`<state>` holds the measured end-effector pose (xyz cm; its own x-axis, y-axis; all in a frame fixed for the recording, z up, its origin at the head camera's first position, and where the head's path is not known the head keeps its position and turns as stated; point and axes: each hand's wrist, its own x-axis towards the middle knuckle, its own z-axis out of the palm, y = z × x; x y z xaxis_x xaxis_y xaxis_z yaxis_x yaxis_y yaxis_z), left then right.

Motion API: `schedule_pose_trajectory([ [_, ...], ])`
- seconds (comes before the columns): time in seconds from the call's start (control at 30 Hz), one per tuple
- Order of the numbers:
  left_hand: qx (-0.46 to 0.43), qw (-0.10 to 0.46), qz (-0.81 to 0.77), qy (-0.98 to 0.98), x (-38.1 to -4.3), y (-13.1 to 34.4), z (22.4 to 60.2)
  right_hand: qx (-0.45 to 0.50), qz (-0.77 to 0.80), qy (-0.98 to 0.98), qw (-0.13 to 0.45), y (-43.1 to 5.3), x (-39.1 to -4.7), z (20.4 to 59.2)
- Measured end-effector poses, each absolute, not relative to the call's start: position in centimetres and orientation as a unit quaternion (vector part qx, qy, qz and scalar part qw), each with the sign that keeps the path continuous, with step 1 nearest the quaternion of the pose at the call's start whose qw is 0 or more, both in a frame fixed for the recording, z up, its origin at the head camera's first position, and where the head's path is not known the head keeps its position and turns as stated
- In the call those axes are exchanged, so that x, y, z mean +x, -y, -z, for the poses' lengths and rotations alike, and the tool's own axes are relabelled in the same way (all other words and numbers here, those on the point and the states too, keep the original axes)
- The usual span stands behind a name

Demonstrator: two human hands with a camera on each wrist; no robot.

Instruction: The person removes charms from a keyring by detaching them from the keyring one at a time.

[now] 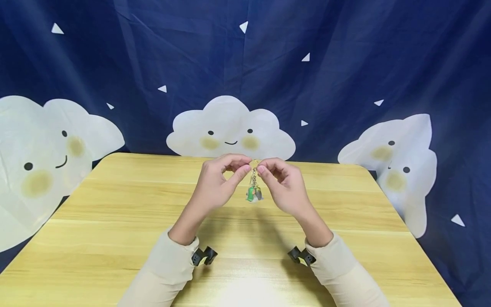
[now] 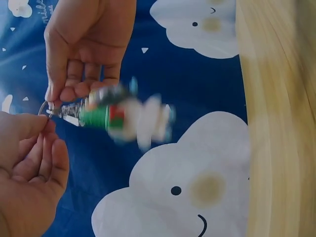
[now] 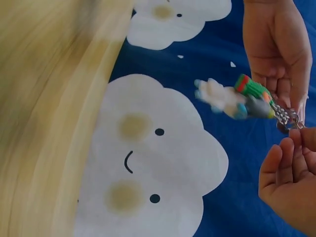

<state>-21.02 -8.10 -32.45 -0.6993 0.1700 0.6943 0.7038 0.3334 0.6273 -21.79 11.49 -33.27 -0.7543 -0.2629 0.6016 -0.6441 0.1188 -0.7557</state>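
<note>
A keychain with a silver-coloured ring [image 2: 43, 108] and short chains hangs between both hands above the table. My left hand [image 1: 214, 181] pinches the ring from the left between thumb and index finger. From the other side my right hand [image 1: 285, 183] pinches it the same way, close to the left fingertips. Several small charms dangle below: a green one [image 3: 254, 89] with a red end, a grey one [image 3: 257, 106] and a white one [image 3: 220, 98] with light blue parts. The charms are blurred in the left wrist view.
Below the hands spreads a light wooden table [image 1: 115, 221] with rounded far corners. Behind it hangs a dark blue curtain [image 1: 207, 55] with white smiling clouds and small triangles. A small black device [image 1: 204, 256] sits at each cuff of the beige sleeves.
</note>
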Motion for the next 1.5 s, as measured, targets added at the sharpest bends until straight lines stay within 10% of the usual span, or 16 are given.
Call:
schedule_pose_trajectory([
  [0.93, -0.277, 0.270, 0.566, 0.728, -21.05, 7.87, 32.34, 0.410, -0.436, 0.745, 0.296, -10.61, -22.29, 34.11],
  [1.3, -0.278, 0.285, 0.556, 0.729, -21.14, 8.11, 32.27, 0.363, -0.582, 0.714, 0.141, -10.68, -21.75, 33.80],
  [1.5, -0.277, 0.292, 0.554, 0.729, -21.21, 8.33, 32.13, 0.369, -0.519, 0.752, 0.168, -10.69, -22.00, 34.04],
])
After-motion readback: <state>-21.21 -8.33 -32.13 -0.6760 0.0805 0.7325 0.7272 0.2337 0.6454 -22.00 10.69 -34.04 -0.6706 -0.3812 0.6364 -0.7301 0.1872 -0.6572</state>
